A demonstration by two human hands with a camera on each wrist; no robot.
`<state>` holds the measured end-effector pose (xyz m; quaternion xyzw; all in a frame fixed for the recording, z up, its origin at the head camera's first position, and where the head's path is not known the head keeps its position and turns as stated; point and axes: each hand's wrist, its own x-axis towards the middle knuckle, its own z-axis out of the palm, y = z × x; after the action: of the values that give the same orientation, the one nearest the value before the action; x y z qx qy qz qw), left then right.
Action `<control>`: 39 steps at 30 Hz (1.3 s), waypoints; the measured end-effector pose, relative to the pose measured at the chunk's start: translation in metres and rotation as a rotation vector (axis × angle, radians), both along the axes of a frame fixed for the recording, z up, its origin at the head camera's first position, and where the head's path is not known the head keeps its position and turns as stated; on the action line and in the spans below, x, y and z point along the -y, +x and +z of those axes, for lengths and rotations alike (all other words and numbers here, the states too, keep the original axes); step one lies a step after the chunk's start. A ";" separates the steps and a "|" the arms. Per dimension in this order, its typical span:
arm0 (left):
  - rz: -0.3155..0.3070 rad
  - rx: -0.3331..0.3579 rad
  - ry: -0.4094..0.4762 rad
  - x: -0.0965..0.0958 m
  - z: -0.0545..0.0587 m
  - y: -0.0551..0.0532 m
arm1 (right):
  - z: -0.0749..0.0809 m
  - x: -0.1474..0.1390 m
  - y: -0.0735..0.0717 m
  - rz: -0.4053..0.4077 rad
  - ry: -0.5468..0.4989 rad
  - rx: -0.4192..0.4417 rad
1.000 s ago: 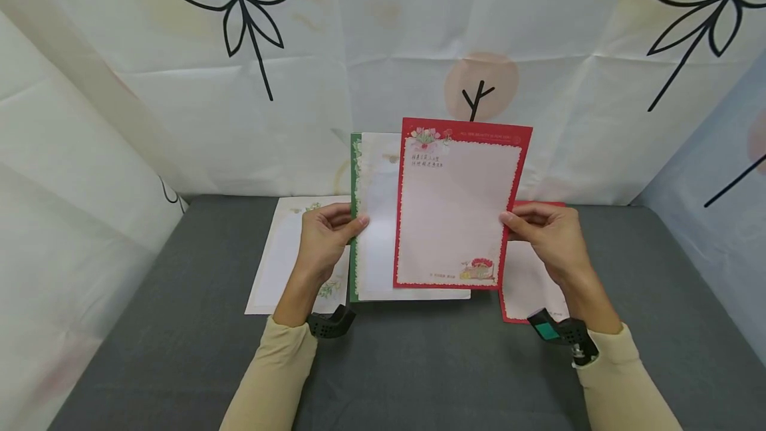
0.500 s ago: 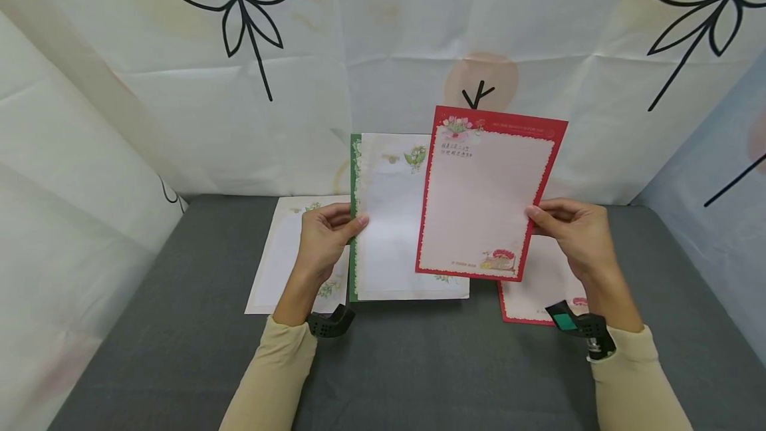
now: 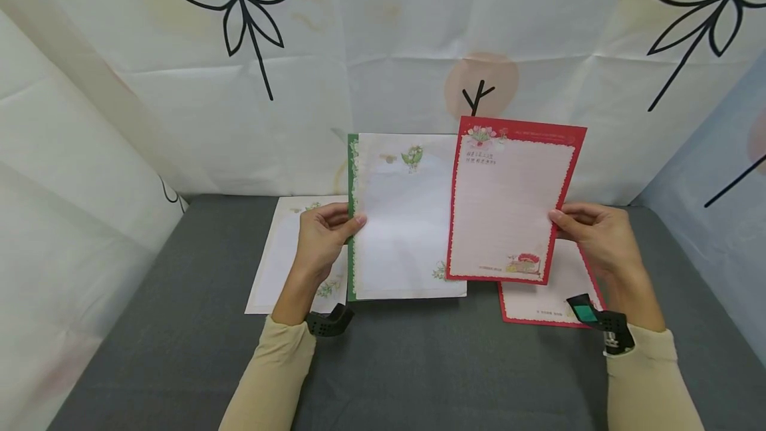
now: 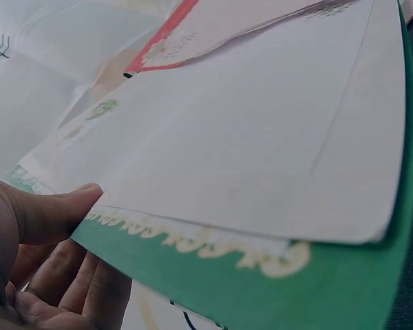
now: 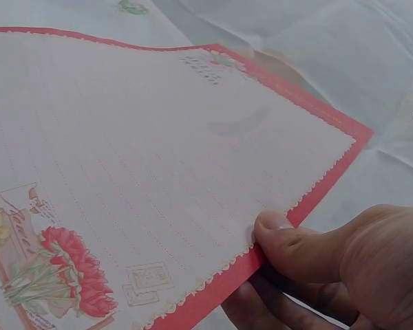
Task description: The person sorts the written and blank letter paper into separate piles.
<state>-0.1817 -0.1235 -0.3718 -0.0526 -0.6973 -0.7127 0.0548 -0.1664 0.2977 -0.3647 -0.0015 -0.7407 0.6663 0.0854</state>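
Note:
In the head view my left hand point(image 3: 317, 241) pinches the left edge of a stack of letter paper. A white sheet with green flower prints point(image 3: 407, 218) lies on top, and a green-bordered sheet point(image 4: 358, 282) shows beneath it in the left wrist view. My right hand point(image 3: 604, 241) holds a red-bordered sheet of letter paper point(image 3: 509, 205) by its right edge, thumb in front and fingers behind. This sheet is raised and slightly tilted. Its left edge overlaps the white sheet in the head view. Red tulips point(image 5: 76, 268) are printed near its lower corner.
A white sheet with leaf prints point(image 3: 281, 265) lies on the dark grey tablecloth point(image 3: 383, 371) behind my left hand. Another red-bordered sheet point(image 3: 532, 301) lies at the right, partly covered by the raised one. A white patterned cloth point(image 3: 383, 32) hangs behind the table.
My right hand has moved right with the red-bordered sheet, rising and then lowering a little. More of the white sheet now shows. My left hand has stayed nearly still.

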 end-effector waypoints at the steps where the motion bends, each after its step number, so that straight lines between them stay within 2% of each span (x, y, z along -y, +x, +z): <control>1: 0.002 -0.001 -0.001 0.000 0.000 0.000 | -0.001 -0.002 0.000 -0.002 0.007 0.008; 12: 0.028 -0.010 0.002 0.005 0.001 -0.001 | -0.010 -0.026 0.001 -0.026 0.278 0.175; 22: 0.036 -0.006 0.004 0.007 0.001 -0.002 | -0.020 -0.037 0.001 -0.001 0.418 0.277; 27: 0.038 -0.008 0.002 0.007 0.002 -0.002 | -0.024 -0.042 0.001 0.001 0.517 0.358; 33: 0.036 -0.007 0.006 0.008 0.002 -0.003 | -0.029 -0.046 0.000 0.003 0.552 0.450; 39: 0.040 -0.001 0.005 0.009 0.001 -0.003 | -0.029 -0.045 0.001 -0.024 0.574 0.446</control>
<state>-0.1847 -0.1328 -0.3704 -0.0390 -0.6962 -0.7134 0.0697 -0.1650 0.3428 -0.3933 -0.1313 -0.8980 0.4133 -0.0737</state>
